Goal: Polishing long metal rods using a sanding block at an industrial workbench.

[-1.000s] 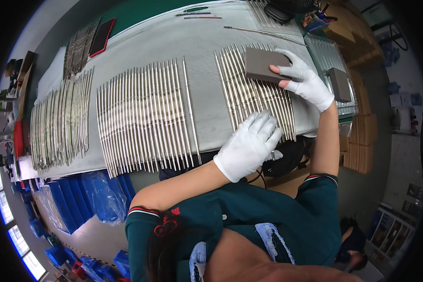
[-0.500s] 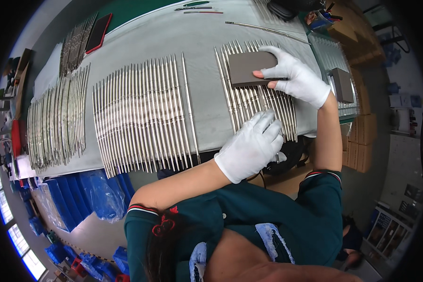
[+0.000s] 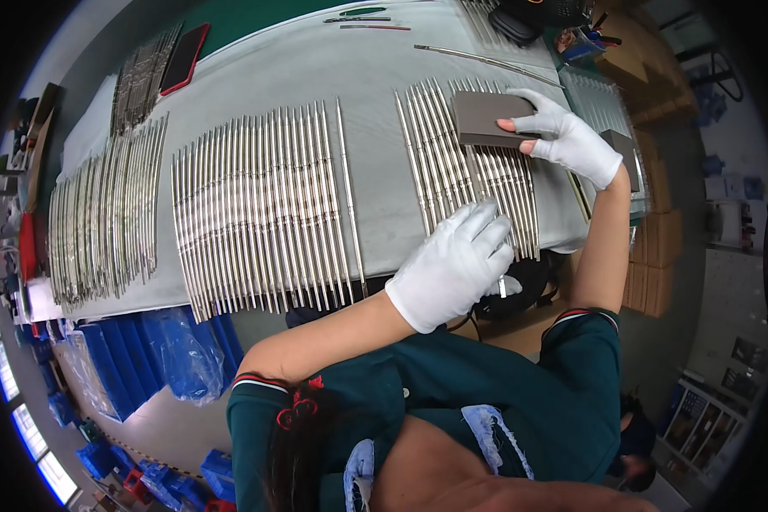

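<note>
My right hand (image 3: 572, 141), in a white glove with bare thumb and fingertip showing, grips a flat grey-brown block (image 3: 484, 118) with one rounded corner. The block lies over the upper part of the right-hand row of slim metal rods (image 3: 435, 162). At the near end of that row, my white-gloved left hand (image 3: 452, 271) is closed around a metal rod (image 3: 503, 288), whose near end sticks out below the fingers. Its upper part seems to run up under the block. A wide row of similar rods (image 3: 256, 205) lies left of my hands, with a single rod (image 3: 350, 196) beside it.
Further left are more rods (image 3: 111, 213) and a red-edged phone (image 3: 184, 60). One rod (image 3: 486, 64) lies crosswise at the back. A second grey-brown block (image 3: 616, 154) rests by a clear tray at the right. Blue bins (image 3: 128, 363) stand below the table's near edge.
My right hand has slid the block to the right across the rods, uncovering more of those on its left. My left hand stays almost in place, still closed on the rod.
</note>
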`<state>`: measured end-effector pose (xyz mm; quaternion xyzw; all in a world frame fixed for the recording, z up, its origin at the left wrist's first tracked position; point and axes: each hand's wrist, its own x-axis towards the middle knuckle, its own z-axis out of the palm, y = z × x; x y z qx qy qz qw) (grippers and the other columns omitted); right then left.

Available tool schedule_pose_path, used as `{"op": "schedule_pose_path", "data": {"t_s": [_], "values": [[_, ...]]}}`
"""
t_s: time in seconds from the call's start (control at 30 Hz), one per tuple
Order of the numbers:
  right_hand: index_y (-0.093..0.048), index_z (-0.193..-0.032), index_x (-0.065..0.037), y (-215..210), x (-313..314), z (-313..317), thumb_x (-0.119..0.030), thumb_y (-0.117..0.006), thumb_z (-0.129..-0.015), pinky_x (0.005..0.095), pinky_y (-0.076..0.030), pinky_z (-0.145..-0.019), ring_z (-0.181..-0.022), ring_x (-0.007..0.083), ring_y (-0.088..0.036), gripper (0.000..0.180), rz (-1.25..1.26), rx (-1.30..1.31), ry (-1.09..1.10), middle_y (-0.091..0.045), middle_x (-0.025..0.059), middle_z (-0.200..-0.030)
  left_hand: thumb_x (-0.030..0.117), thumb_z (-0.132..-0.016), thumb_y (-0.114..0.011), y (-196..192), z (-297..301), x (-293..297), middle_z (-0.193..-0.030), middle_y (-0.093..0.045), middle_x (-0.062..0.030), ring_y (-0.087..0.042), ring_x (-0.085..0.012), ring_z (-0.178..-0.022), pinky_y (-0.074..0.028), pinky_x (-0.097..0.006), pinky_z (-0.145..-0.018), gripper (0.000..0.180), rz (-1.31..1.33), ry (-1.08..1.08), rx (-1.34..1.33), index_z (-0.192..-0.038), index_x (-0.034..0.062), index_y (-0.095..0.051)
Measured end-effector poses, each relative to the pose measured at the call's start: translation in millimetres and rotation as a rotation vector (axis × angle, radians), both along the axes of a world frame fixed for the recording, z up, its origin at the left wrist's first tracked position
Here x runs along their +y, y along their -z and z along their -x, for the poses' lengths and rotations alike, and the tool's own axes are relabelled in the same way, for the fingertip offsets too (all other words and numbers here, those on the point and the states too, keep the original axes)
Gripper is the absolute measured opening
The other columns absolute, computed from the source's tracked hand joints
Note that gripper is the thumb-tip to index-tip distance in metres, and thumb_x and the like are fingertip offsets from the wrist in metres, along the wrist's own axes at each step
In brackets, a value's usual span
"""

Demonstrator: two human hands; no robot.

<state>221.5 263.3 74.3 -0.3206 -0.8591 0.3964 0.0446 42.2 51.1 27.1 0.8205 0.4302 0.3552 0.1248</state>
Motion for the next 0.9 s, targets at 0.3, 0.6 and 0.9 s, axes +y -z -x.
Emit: {"op": "schedule_pose_path", "data": {"t_s": [0.3, 0.6, 0.9], "values": [[-0.073, -0.132, -0.015, 13.7, -12.4, 9.5, -0.012, -0.076, -0.087, 0.0376, -0.036, -0.118, -0.142, 0.0318, -0.047, 0.045, 0.016, 0.103, -0.114, -0.041, 0.0196, -0.160, 0.029, -0.083, -0.072, 2.3, 0.3, -3.5, -0.127, -0.060, -0.0168, -0.056, -0.0390, -0.127, -0.043, -0.049, -0.112, 0.037, 0.018, -0.023, 0.005, -0.105, 0.0027, -0.057], [-0.073, -0.131, -0.014, 12.8, -13.0, 5.8, -0.006, -0.075, -0.086, 0.0381, -0.035, -0.120, -0.144, 0.0318, -0.045, 0.046, -0.056, 0.127, -0.162, -0.042, 0.0180, -0.159, 0.035, -0.082, -0.072, 2.6, 1.0, -4.3, -0.126, -0.060, -0.0189, -0.056, -0.0394, -0.128, -0.044, -0.050, -0.111, 0.042, -0.020, -0.029, 0.023, -0.103, 0.0018, -0.058], [-0.074, -0.129, -0.014, 5.0, -17.8, 13.0, -0.002, -0.075, -0.084, 0.0345, -0.041, -0.114, -0.136, 0.0302, -0.053, 0.046, -0.109, 0.080, -0.176, -0.048, 0.0167, -0.154, 0.038, -0.087, -0.068, 8.6, -5.7, -4.0, -0.124, -0.062, -0.0208, -0.057, -0.0401, -0.128, -0.044, -0.051, -0.111, 0.040, -0.023, -0.010, 0.135, -0.098, 0.0005, -0.061]]}}
